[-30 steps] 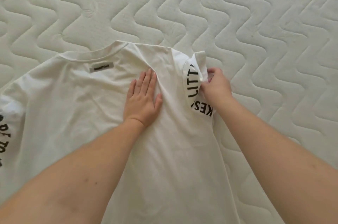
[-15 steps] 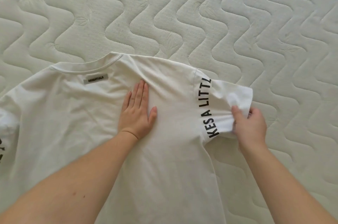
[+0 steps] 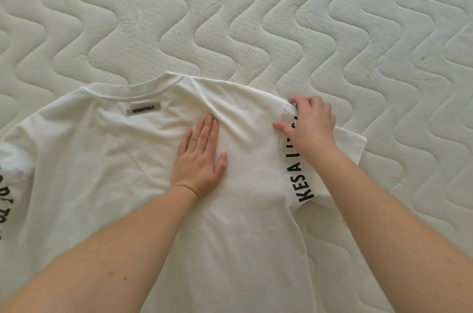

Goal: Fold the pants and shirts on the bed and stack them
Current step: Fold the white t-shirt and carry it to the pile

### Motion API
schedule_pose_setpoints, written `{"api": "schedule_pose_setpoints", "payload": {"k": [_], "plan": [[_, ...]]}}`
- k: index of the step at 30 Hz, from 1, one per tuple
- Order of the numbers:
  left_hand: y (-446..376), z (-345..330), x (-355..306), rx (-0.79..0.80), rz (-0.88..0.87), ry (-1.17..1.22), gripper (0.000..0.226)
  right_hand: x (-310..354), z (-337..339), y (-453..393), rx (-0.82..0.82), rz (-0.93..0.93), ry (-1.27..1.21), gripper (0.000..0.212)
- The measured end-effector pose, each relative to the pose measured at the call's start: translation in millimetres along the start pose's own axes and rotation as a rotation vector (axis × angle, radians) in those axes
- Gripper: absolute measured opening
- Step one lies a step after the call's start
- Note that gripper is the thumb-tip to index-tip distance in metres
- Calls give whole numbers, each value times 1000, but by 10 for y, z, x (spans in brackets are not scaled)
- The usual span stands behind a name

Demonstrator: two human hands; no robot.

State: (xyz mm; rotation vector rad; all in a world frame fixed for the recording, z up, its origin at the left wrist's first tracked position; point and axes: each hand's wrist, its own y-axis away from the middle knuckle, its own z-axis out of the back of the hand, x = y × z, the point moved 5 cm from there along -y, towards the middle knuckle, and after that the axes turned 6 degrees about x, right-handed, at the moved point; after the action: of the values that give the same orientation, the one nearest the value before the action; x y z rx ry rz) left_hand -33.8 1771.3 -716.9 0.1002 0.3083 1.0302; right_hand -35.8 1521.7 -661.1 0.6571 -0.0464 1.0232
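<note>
White cotton T-shirt (image 3: 107,172) spread back-up on the quilted cream mattress of the bed (image 3: 256,18).

Our left hand (image 3: 199,156) presses flat, fingers straight, on the mid-back. Our right hand (image 3: 311,120) rests on the right shoulder seam, fingers loosely bent; we cannot tell whether it pinches cloth. We judge the fabric light, limp and prone to wrinkling: hold it at seams and sleeve hem (image 3: 358,149), not mid-panel.
</note>
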Motion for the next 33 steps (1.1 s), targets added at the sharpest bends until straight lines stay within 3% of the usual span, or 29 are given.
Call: {"api": "schedule_pose_setpoints", "payload": {"k": [4,7,11,15,17,23,29,33], "plan": [[7,-4,0,-3,-8,0,72,34,72,-212,21,-67,36,30],[8,-16,5,1,-9,-2,72,-29,118,-238,-11,-46,-31,36],[11,-22,6,9,-3,-15,72,-259,131,-112,-51,-10,98,44],[16,-18,-4,20,-19,-29,68,-543,90,67,90,20,220,53],[24,-27,-10,22,-35,-41,66,-694,156,133,106,21,211,45],[21,-41,-6,28,-35,-57,67,-1025,502,200,20,-78,-15,33],[27,-36,-14,21,-33,-55,66,-1279,423,422,-111,-274,-12,43],[26,-55,7,21,-31,-55,67,-1374,219,844,-241,-400,-430,52]]}}
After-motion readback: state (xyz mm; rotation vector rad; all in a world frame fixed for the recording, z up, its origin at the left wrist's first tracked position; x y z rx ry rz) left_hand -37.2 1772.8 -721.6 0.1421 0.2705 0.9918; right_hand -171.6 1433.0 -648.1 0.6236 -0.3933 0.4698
